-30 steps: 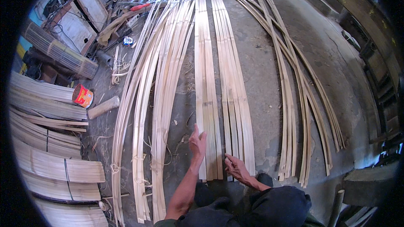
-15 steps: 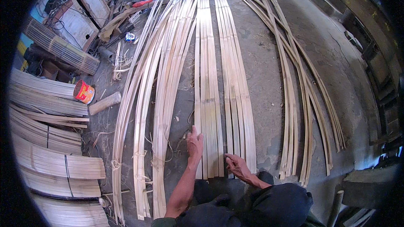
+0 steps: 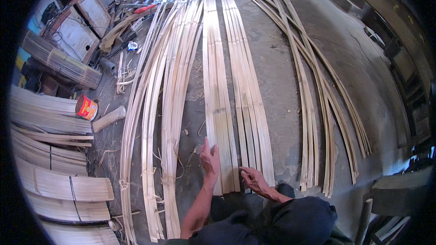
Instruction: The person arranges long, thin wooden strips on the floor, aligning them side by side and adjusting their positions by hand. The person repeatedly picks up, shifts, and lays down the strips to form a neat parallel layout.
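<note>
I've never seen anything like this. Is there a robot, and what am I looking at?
No robot: just a person's bare hands, seen by the left of two down-looking fisheye cameras worn on the head, which bend straight edges. Long bamboo strips lie in sets on the floor. The left hand, open, is at the left edge of the left middle set; the right hand, fingers bent, is at the near end of the right middle set. Whether the right grips a strip, I cannot tell. To the left are a red container and strips bound with a dark band.
</note>
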A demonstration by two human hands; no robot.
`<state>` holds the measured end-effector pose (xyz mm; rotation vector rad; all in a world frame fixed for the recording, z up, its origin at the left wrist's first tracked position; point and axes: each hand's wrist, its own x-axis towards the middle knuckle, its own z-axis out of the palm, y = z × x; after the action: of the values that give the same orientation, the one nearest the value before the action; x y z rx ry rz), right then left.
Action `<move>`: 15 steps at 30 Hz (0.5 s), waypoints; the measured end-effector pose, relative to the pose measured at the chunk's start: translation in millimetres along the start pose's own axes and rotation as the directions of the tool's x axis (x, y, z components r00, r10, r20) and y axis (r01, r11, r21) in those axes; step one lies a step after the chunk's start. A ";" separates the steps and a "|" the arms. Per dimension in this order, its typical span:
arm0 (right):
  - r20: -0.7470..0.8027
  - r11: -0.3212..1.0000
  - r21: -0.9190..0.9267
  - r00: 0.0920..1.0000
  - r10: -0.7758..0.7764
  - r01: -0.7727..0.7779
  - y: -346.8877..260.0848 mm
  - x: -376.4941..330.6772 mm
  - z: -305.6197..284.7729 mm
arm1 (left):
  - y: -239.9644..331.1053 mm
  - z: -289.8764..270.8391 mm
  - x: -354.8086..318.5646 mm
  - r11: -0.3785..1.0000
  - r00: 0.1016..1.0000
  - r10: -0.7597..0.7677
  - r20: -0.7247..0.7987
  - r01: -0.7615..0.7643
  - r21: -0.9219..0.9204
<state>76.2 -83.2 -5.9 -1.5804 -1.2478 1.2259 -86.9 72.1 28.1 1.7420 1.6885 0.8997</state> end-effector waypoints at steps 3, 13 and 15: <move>0.043 0.998 -0.055 0.998 -0.041 0.043 -45.4 -4.0 -4.8 | 37.6 -1.5 -13.3 0.982 0.995 0.040 -0.086 -0.055 -0.182; -0.170 0.992 0.066 0.981 -0.095 0.107 -40.2 -2.7 -5.9 | 91.2 72.8 -17.0 0.945 0.994 0.109 -0.010 -0.107 -0.310; -0.161 0.995 0.097 0.986 0.045 -0.029 -41.2 -5.4 -9.3 | 87.4 83.1 -19.9 0.941 0.994 0.099 0.037 -0.082 -0.327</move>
<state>75.1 -79.0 36.4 -1.6064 -1.0463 1.1373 32.9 52.3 41.9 1.6120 1.3446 1.0947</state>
